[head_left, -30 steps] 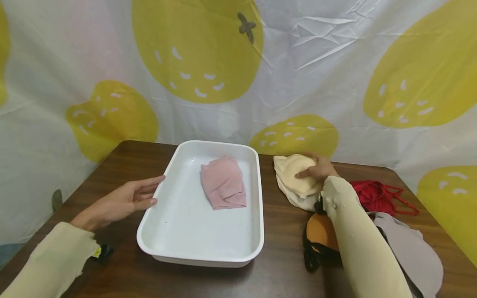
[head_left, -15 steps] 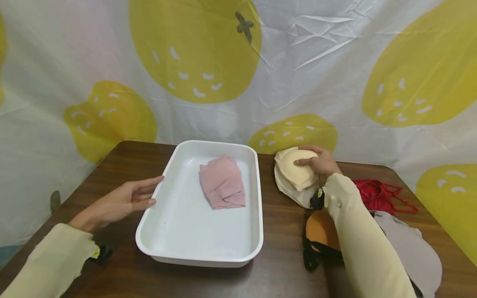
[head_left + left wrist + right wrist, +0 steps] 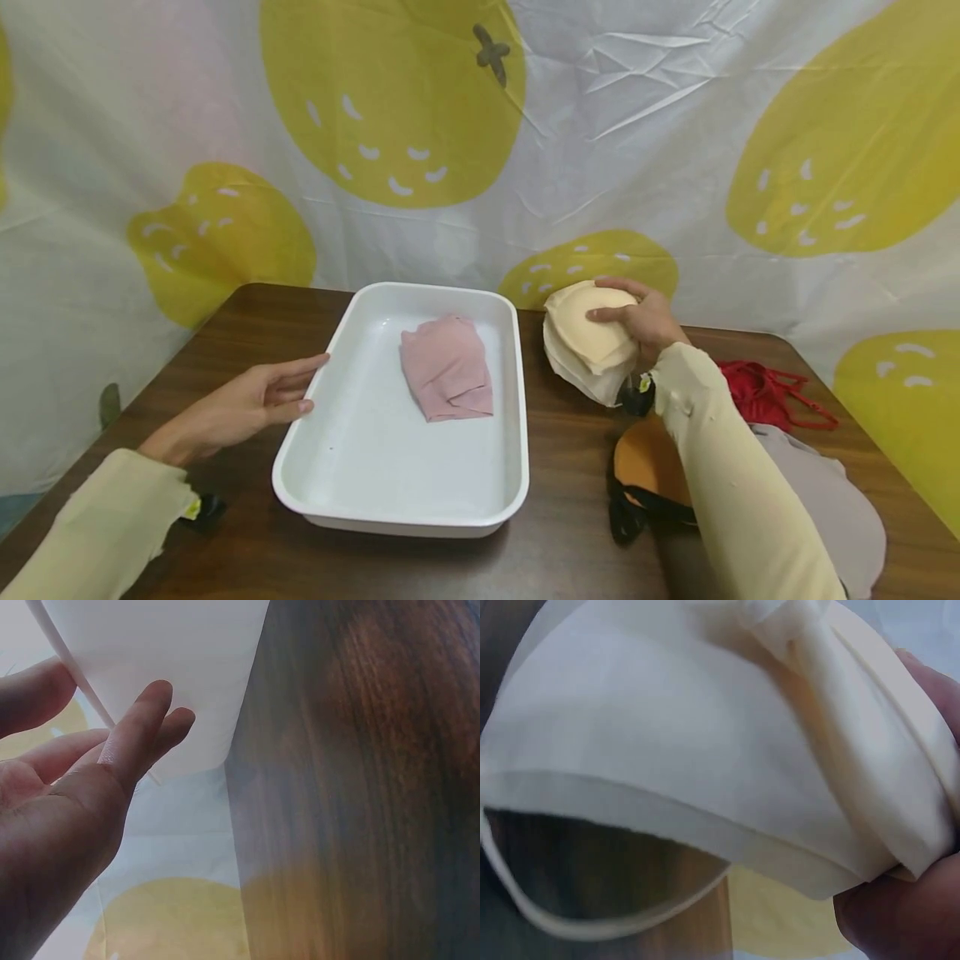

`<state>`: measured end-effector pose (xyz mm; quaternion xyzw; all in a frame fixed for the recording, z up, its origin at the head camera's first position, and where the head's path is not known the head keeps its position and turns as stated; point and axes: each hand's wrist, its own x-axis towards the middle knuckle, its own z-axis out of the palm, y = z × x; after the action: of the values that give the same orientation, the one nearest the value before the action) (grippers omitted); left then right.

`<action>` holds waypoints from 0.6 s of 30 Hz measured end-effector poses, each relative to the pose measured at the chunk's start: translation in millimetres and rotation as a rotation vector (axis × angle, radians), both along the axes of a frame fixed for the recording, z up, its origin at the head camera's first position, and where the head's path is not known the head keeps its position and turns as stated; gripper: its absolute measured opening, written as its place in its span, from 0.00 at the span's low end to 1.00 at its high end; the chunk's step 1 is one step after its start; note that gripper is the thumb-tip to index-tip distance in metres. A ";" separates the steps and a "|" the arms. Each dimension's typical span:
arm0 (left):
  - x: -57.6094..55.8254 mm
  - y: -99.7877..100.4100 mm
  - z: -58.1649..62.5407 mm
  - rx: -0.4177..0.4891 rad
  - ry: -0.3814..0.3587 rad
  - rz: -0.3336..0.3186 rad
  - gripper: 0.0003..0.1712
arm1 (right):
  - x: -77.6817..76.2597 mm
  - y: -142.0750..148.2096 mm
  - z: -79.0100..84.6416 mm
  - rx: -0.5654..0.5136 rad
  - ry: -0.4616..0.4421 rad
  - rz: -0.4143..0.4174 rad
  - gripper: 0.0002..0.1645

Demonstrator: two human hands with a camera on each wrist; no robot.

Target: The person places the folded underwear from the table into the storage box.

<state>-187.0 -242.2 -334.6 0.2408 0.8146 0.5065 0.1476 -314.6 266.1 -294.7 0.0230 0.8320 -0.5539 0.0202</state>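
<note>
My right hand (image 3: 651,321) grips a folded cream bra (image 3: 588,321) at its right side, thumb across the top cup and fingers at its far edge. In the right wrist view, the bra's pale fabric (image 3: 645,712) fills much of the picture, and a thin strap (image 3: 585,928) loops below it. My left hand (image 3: 232,408) has its fingers extended at the left rim of a white tray (image 3: 401,500). The left wrist view has these fingers (image 3: 142,724) against the tray's outer wall (image 3: 202,667). A folded pink garment (image 3: 448,367) lies inside the tray.
Right of the tray, under and beside my right forearm, are an orange-and-black bra (image 3: 648,467), a red strappy garment (image 3: 761,393) and a grey garment (image 3: 832,500). They lie on the dark wooden table (image 3: 573,500). A fruit-patterned curtain (image 3: 420,242) hangs behind.
My right hand has raised the cream bra from its spot near the table's back, and its lower part hangs more visibly. My left hand and the tray stay in place.
</note>
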 end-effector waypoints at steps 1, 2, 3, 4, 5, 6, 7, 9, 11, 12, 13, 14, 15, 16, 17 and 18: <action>0.2 -0.3 0.0 0.001 -0.001 0.001 0.43 | -0.1 -1.7 2.2 -0.006 0.001 0.002 0.42; 0.3 -0.6 0.1 0.002 -0.003 0.001 0.43 | -0.1 -3.8 4.2 -0.011 -0.001 0.003 0.42; 0.3 -0.9 0.0 0.004 -0.002 -0.002 0.43 | -0.1 -6.1 6.2 -0.020 -0.002 0.004 0.42; 0.2 -0.6 0.0 0.006 0.000 -0.005 0.43 | -0.1 -7.8 7.9 -0.029 -0.004 0.006 0.42; 0.2 -0.1 0.2 0.008 0.001 -0.008 0.43 | 0.2 -9.9 9.7 -0.038 -0.004 0.009 0.41; 0.2 0.3 0.4 0.008 -0.001 -0.006 0.43 | 0.8 -12.3 11.6 -0.044 -0.002 0.011 0.41; 0.1 0.6 0.6 0.007 -0.004 -0.003 0.43 | 1.5 -15.0 13.4 -0.049 0.004 0.012 0.41; -0.4 1.0 0.5 0.009 -0.008 0.004 0.43 | 2.7 -20.3 17.2 -0.051 0.018 0.024 0.42; -0.5 1.0 0.6 0.008 -0.011 0.013 0.43 | 4.5 -26.3 21.2 -0.052 0.034 0.047 0.42; -0.6 0.8 0.4 0.008 -0.011 0.017 0.44 | 4.8 -29.2 22.8 -0.055 0.042 0.060 0.42; -0.5 0.6 0.4 0.008 -0.011 0.020 0.44 | 5.0 -32.2 24.3 -0.064 0.046 0.073 0.42; -0.5 0.5 0.4 0.010 -0.008 0.024 0.44 | 5.1 -35.0 25.8 -0.077 0.045 0.087 0.42; -0.5 0.4 0.2 0.014 -0.006 0.025 0.44 | 5.3 -37.9 27.0 -0.095 0.045 0.096 0.42; -0.5 0.4 0.4 0.014 -0.003 0.026 0.44 | 5.3 -40.6 27.9 -0.108 0.043 0.107 0.42; -0.4 0.4 0.5 0.014 -0.004 0.028 0.43 | 5.4 -43.3 29.0 -0.119 0.039 0.114 0.43; -0.5 0.4 0.5 0.016 -0.004 0.027 0.43 | 5.5 -45.9 30.2 -0.133 0.038 0.120 0.43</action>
<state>-187.6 -241.8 -334.2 0.2300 0.8134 0.5155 0.1405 -309.1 220.2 -264.5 -0.0388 0.7935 -0.6060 0.0392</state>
